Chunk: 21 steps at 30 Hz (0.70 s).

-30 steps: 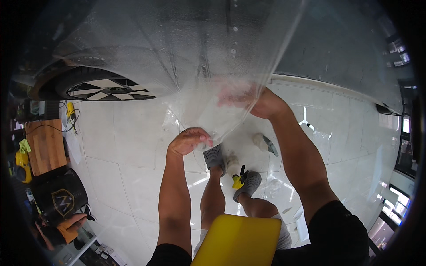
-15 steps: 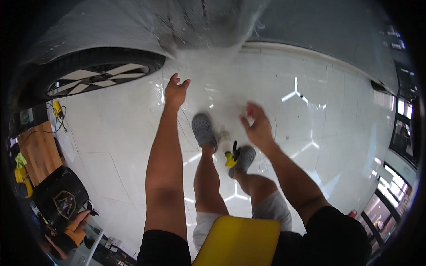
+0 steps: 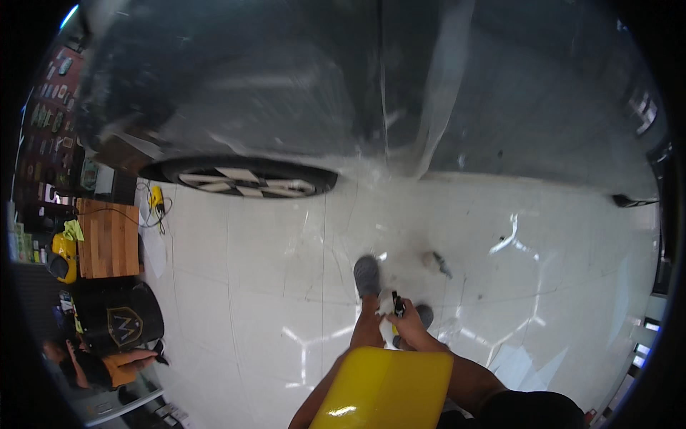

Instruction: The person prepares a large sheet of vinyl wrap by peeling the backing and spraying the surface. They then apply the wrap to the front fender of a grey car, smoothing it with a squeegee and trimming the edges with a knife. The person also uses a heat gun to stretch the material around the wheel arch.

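Observation:
My right hand (image 3: 410, 326) is closed around the black trigger head of a spray bottle (image 3: 386, 305), low between my feet. The bottle has a pale body and a yellow part partly hidden by the hand. My left forearm (image 3: 314, 400) comes in from the lower edge beside a yellow panel (image 3: 382, 382). Its hand overlaps my leg near the bottle, and its fingers cannot be made out. Ahead stands a grey car (image 3: 286, 93) with a translucent film-like sheet (image 3: 444, 93) hanging down its side.
The car's wheel (image 3: 246, 179) is at left. A blurred pale-and-dark object (image 3: 439, 264) shows over the glossy floor. Farther left are a wooden box (image 3: 108, 239), a yellow tool with a cord (image 3: 156, 198), a black drum (image 3: 118, 318) and another person (image 3: 107, 368).
My raised, open hands have come down and back toward my body. The right has taken hold of the spray bottle. The view has tilted up, showing more of the car.

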### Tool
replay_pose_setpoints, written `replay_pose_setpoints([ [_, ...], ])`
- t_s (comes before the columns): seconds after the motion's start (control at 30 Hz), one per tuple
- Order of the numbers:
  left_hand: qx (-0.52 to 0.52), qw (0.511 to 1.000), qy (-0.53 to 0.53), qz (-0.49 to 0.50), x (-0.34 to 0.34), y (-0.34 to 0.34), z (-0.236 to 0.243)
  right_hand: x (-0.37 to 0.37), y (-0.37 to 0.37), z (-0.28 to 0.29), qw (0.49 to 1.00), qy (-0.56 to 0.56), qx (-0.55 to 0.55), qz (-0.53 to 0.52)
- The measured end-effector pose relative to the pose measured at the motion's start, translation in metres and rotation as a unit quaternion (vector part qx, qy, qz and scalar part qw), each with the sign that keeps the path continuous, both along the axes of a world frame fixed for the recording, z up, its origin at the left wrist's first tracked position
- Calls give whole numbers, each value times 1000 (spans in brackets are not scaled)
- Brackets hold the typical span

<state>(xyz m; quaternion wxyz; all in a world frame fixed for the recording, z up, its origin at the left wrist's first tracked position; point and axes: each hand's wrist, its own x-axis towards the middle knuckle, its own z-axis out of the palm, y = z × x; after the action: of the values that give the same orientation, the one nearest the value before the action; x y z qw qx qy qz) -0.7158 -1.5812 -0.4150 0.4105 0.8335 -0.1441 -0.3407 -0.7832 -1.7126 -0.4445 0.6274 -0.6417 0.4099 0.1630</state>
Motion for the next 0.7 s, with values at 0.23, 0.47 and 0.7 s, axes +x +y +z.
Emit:
replay_pose_setpoints([
  [0.23, -126, 970, -207, -33, 36, -50, 214, 67, -83, 327, 898, -362, -68, 241],
  [0.47, -281, 878, -388, 14, 80, -90, 377, 141, -86, 473, 786, -556, -270, 21],
  [0.7, 72, 986, 22, -152, -26, 103, 157, 163, -59, 448, 806, -457, -329, 185],
])
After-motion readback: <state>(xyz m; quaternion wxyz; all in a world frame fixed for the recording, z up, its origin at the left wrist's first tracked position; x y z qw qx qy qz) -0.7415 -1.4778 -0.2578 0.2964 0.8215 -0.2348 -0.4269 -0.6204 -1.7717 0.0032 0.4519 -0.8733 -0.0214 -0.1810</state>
